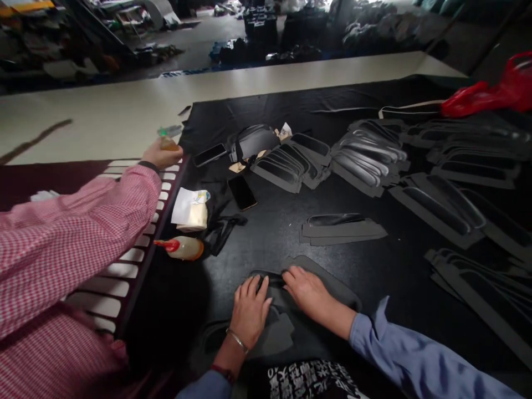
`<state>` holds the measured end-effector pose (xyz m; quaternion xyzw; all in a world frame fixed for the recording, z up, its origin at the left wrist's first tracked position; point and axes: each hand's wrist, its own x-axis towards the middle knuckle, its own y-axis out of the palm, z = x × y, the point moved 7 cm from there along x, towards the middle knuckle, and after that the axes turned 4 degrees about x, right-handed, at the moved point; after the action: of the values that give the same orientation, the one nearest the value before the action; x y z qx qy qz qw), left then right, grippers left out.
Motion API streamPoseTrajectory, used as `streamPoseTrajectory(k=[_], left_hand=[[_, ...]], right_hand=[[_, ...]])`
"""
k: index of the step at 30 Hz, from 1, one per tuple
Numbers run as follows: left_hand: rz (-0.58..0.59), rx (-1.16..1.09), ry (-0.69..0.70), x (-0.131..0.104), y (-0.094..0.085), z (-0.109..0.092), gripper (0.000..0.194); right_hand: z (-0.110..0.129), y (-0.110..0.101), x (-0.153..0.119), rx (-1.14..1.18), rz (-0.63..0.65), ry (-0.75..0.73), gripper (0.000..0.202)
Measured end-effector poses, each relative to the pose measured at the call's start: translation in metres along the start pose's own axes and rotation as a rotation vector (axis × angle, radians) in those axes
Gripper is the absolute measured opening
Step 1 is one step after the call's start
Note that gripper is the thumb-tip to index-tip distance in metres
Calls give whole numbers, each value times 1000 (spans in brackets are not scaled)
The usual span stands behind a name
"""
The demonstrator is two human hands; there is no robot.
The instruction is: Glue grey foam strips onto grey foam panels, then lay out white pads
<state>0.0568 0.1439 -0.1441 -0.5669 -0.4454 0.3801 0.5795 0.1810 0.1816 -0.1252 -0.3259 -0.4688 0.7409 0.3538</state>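
My left hand (250,313) lies over a dark, rounded flat piece (272,277) on the black table, its fingers spread and reaching to the far edge. On the right end of that piece, the bent fingers of my right hand (307,291) press close together; what lies under the fingertips is partly hidden. A larger grey flat piece (332,280) extends beneath and beyond my right hand. Under my left wrist are more grey flat pieces (278,335). Just beyond both hands sits a small stack of grey strips (344,230).
A co-worker's hand (162,155) holds a small green-topped bottle at left. Nearby are a red-tipped squeeze bottle (185,248), a tissue pack (193,216) and two phones (242,193). Fanned stacks of dark pieces (368,158) cover the right side, with a red bag (490,97) behind.
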Motion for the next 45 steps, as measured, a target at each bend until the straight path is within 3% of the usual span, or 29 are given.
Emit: streamPoseTrajectory(k=[8,16,22,26,30,33,40,42,45], left_hand=[[-92,-61,42,0,9,-2,40],[-74,-130,-200,16,5,7,39],[-104,-50,-191,14,5,-1,37],[-101,-57,-188,13,4,1,38],[-106,-102,-214,15,2,2,45],[-133,-145,-236,15,3,3,53],[-334,-236,-191,5,-2,15,38],[-302,-166,-269,2,-1,24,39],[-145,-52,-400,-2,6,38,46]], right_hand=[[-4,18,7,80,79,-39,10],[-11,26,14,176,159,4,11],[-11,26,19,284,194,36,14],[-21,13,16,509,94,44,10],[-53,-5,-5,706,-183,139,12],[-72,-6,-32,639,-271,210,12],[-74,9,-70,397,-203,268,15],[-70,10,-71,324,-172,318,16],[-63,11,-68,212,-138,393,16]])
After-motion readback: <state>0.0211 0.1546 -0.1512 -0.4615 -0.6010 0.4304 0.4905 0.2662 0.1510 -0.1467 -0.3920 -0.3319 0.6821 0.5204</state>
